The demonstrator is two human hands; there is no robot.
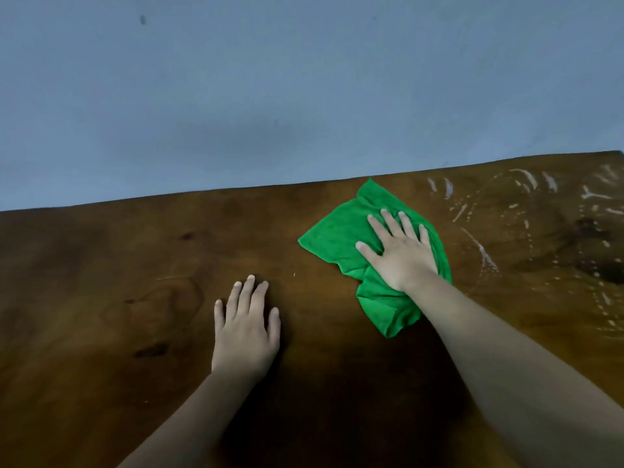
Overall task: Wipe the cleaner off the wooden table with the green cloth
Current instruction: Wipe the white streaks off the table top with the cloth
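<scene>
The right hand (pixel 401 251) lies flat, palm down and fingers spread, on the green cloth (pixel 341 231), pressing it against the wooden counter (pixel 101 271) rather than gripping it; no fold of cloth is pinched between the fingers. The left hand (pixel 244 329) rests open and flat on bare wood nearer the front edge, holding nothing, and looks like a brace for the body.

The cloth sits close to the counter's far edge, roughly midway along the visible stretch of that edge. It is rumpled, and its long axis runs from the far edge back toward the front edge, with a loose tail trailing under the right wrist.

The cleaner (pixel 486 258) shows as pale streaks and dots spread over the right part of the counter, up to the far right corner. The nearest streak curves just beside the cloth's right border but does not appear to touch it. Wood to the left of the cloth looks dry and free of streaks, so that side seems done.

Everything left to wipe lies to the right of the cloth, on the side of the right hand, which is much the nearer. The coming sweep probably needs to carry the cloth rightward along the far edge, broadside on, so that its long side meets the streaks.
</scene>
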